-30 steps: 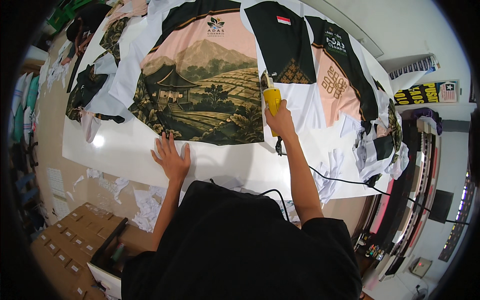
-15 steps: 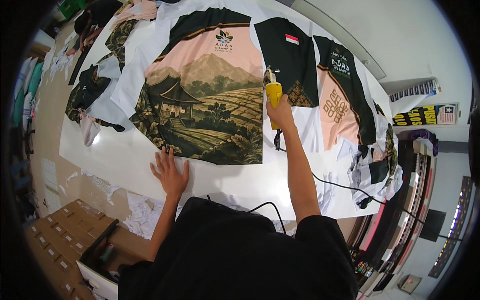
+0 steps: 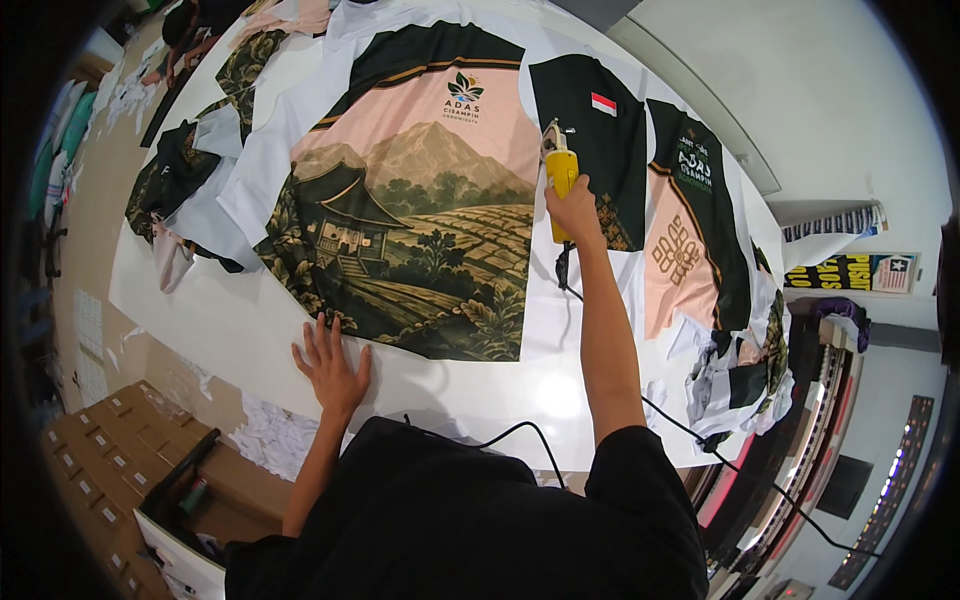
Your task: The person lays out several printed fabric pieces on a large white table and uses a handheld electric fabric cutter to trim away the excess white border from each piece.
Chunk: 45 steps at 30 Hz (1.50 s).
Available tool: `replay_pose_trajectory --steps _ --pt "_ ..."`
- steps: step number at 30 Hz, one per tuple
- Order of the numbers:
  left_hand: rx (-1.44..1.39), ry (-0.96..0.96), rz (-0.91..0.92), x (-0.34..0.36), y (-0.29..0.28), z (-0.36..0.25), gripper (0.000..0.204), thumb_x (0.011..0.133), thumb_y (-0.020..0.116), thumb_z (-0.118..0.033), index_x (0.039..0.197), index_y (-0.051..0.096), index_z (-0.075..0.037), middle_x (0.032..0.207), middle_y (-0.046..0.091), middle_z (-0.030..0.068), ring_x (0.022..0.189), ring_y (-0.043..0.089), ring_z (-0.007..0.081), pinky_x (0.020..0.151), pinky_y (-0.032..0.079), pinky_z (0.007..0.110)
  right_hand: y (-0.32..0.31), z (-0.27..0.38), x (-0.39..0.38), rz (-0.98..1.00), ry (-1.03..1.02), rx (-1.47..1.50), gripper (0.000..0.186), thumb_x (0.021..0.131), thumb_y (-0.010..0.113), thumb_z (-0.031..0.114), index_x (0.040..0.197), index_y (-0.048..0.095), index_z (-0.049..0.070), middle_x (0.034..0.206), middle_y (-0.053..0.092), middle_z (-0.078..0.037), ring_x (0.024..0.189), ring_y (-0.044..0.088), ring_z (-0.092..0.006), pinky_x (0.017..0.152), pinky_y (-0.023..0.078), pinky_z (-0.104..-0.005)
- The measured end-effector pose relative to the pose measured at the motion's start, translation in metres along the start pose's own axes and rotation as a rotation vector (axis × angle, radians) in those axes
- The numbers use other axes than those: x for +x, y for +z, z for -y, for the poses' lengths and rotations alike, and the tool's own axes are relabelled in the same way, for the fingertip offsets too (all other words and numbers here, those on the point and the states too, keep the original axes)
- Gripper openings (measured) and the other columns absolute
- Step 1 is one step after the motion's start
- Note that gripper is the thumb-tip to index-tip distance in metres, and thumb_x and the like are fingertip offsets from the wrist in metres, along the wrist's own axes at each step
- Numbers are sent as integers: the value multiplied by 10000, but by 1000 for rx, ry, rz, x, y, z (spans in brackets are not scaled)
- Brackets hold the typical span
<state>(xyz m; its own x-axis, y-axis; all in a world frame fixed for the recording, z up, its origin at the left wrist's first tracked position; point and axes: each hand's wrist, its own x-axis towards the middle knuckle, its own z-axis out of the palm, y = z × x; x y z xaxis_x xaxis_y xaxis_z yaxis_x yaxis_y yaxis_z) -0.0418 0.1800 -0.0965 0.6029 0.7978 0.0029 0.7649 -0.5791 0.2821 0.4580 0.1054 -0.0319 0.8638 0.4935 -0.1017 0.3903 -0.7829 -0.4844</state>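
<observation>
My right hand [image 3: 575, 212] is closed around a yellow handheld electric cloth cutter [image 3: 562, 190]. The cutter's metal head points away from me, along the right edge of a large printed fabric panel [image 3: 430, 240] with a pink sky, mountain, hut and terraced fields. White margin cloth lies beneath the cutter, between that panel and a dark green panel [image 3: 590, 150] with a small red-and-white flag. With fingers spread, my left hand [image 3: 335, 375] presses flat on the white table, its fingertips at the printed panel's lower left edge.
Another pink and dark green piece [image 3: 685, 230] lies to the right, with a heap of fabric scraps [image 3: 745, 370] nearby. More crumpled cloth [image 3: 190, 190] sits at the left. A black power cord [image 3: 740, 465] trails rightward. Brown cartons [image 3: 100, 460] stand lower left. Another person's arm [image 3: 185, 60] shows far left.
My right hand has moved the cutter farther from me along the printed panel's right edge. My left hand stays at the panel's lower left. The whole view has shifted slightly.
</observation>
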Motion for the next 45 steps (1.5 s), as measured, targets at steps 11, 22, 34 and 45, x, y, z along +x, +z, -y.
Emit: replay_pose_trajectory --steps 11,22,34,45 --pt "10 11 -17 1 2 1 744 926 673 -425 1538 436 -72 1665 321 130 1576 169 370 1239 35 633 -4 4 44 34 9 -56 679 863 687 440 1191 437 -100 1060 664 -420 1006 696 -534 846 587 -514" --pt "-3 7 -14 2 0 1 746 918 689 -426 1528 447 -71 1651 342 142 1569 189 374 1241 36 631 -11 7 67 68 3 -99 669 876 681 449 1213 439 -76 1085 671 -399 1024 696 -523 858 583 -503" --pt "16 6 -22 2 0 0 746 918 692 -417 1530 444 -69 1647 350 146 1569 194 373 1239 40 629 -47 -25 67 213 -133 -171 682 897 705 409 1296 409 -59 1071 668 -402 1037 681 -535 874 575 -514" --pt "22 13 -7 2 0 0 751 935 671 -412 1549 414 -64 1672 304 144 1580 165 369 1242 33 624 -55 -48 106 266 -231 -249 780 884 707 457 1404 393 -31 1128 676 -369 1089 677 -508 920 558 -496"
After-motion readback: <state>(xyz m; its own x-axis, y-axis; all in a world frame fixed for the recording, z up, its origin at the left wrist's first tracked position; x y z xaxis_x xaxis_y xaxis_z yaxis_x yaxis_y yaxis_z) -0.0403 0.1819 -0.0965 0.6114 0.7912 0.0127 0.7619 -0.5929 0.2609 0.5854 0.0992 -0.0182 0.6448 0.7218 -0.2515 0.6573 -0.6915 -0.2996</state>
